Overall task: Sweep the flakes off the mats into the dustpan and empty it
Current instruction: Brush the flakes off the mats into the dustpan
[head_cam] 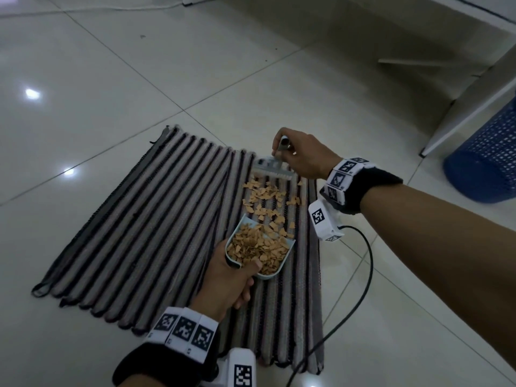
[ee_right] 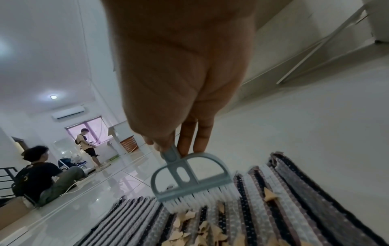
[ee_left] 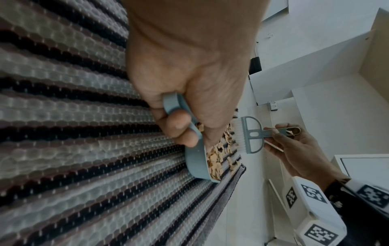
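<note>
Flakes (head_cam: pixel 265 196) on mat (head_cam: pixel 139 233), left hand (head_cam: pixel 229 277) gripping dustpan (head_cam: pixel 259 247) (handle hidden), right hand (head_cam: pixel 301 155) pinching brush (head_cam: pixel 272 169)

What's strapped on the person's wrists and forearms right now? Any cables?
Both arms are bare, without sleeves. The left hand and right hand each carry a black fabric wrist cuff, a band of white black-patterned marker tiles and a white boxy camera module. A black cable runs from the right module.

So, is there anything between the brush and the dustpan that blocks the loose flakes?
Nothing visible does. Between the brush and the open mouth of the dustpan only loose flakes lie on the striped mat.
</note>
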